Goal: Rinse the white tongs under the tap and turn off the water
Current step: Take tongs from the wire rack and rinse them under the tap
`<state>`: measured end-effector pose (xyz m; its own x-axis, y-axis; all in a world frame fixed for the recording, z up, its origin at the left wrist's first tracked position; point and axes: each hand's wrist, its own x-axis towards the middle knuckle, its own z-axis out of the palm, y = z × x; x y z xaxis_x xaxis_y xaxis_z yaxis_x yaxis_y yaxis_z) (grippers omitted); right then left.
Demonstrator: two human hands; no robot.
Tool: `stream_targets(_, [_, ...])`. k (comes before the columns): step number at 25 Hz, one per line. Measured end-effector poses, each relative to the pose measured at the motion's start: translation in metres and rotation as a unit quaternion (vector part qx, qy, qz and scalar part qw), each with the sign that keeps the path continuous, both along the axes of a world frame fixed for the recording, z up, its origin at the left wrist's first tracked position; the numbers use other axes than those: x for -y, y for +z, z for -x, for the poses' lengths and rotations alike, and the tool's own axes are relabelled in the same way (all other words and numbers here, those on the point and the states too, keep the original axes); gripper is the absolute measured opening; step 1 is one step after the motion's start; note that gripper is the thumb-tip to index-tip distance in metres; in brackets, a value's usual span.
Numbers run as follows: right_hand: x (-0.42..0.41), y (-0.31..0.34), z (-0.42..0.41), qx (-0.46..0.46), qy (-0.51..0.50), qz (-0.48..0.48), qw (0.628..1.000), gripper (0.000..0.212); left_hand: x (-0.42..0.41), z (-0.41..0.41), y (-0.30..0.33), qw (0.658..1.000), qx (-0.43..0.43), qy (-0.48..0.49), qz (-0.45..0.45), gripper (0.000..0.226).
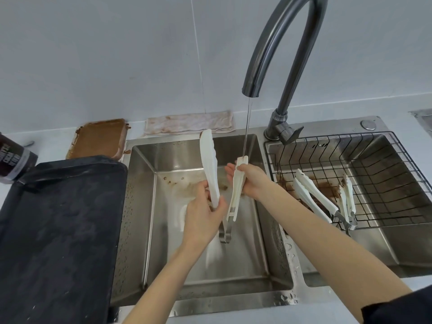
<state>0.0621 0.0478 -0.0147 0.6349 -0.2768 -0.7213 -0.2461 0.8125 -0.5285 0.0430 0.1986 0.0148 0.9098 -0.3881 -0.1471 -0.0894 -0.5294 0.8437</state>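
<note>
White tongs (pixel 236 192) with a steel hinge end hang over the left sink basin (pixel 233 260), spread wide apart. My left hand (pixel 203 213) grips one white arm (pixel 209 164), which points up and away. My right hand (pixel 249 181) holds the other arm near its tip, directly under a thin stream of water (pixel 246 127) that falls from the dark curved tap (pixel 275 43). The tap's lever (pixel 288 134) sits at the base, right of the stream.
A wire basket (pixel 374 213) in the right basin holds two more white tongs (pixel 313 195). A black tray (pixel 56 225) lies on the left counter, with a brown-smeared container (pixel 98 139), a dark bottle (pixel 14 157) and a stained cloth (pixel 189 125) behind.
</note>
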Motion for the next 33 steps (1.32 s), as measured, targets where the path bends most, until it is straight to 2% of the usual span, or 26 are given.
stream_targets(3, [0.005, 0.006, -0.005, 0.014, -0.028, -0.026, 0.999, 0.004, -0.005, -0.003, -0.006, 0.999, -0.040, 0.029, 0.006, 0.017])
stream_targets(5, [0.007, 0.009, -0.007, 0.038, -0.030, -0.043, 0.998, 0.008, -0.006, -0.007, -0.013, 0.989, -0.126, 0.083, 0.013, 0.016])
stream_targets(8, [0.009, 0.013, -0.007, 0.110, 0.006, -0.057, 0.992, 0.010, -0.005, -0.009, -0.016, 0.947, -0.288, 0.133, 0.055, 0.024])
stream_targets(10, [0.010, 0.015, -0.006, 0.149, 0.042, -0.049, 0.987, 0.013, -0.002, -0.006, -0.013, 0.932, -0.333, 0.127, 0.074, 0.026])
stream_targets(14, [0.000, 0.016, 0.002, 0.168, 0.074, -0.057, 0.981, 0.016, 0.007, -0.005, -0.010, 0.927, -0.350, 0.113, 0.076, 0.027])
stream_targets(17, [-0.001, 0.022, 0.002, 0.135, 0.053, -0.032, 0.989, 0.010, 0.008, -0.007, -0.012, 0.927, -0.354, 0.104, 0.069, 0.024])
stream_targets(20, [0.002, 0.026, -0.010, 0.047, 0.001, -0.051, 0.998, 0.032, 0.008, -0.006, -0.012, 0.926, -0.356, 0.092, 0.079, 0.026])
stream_targets(23, [-0.001, 0.022, -0.018, 0.035, -0.037, -0.084, 0.995, 0.044, 0.007, -0.005, -0.014, 0.933, -0.342, 0.091, 0.066, 0.032])
stream_targets(25, [-0.004, 0.020, -0.012, 0.077, -0.039, -0.095, 0.992, 0.037, 0.005, -0.004, -0.014, 0.936, -0.334, 0.095, 0.050, 0.033])
stream_targets(29, [-0.003, 0.016, -0.001, 0.207, -0.021, -0.111, 0.972, 0.021, 0.001, -0.001, -0.008, 0.926, -0.356, 0.095, 0.077, 0.035])
stream_targets(31, [0.001, 0.016, -0.006, 0.189, -0.036, -0.085, 0.978, 0.017, -0.002, -0.001, -0.010, 0.930, -0.351, 0.086, 0.073, 0.032])
stream_targets(33, [0.005, 0.020, -0.013, 0.111, -0.040, -0.046, 0.992, 0.005, -0.005, -0.003, -0.014, 0.939, -0.328, 0.083, 0.057, 0.026])
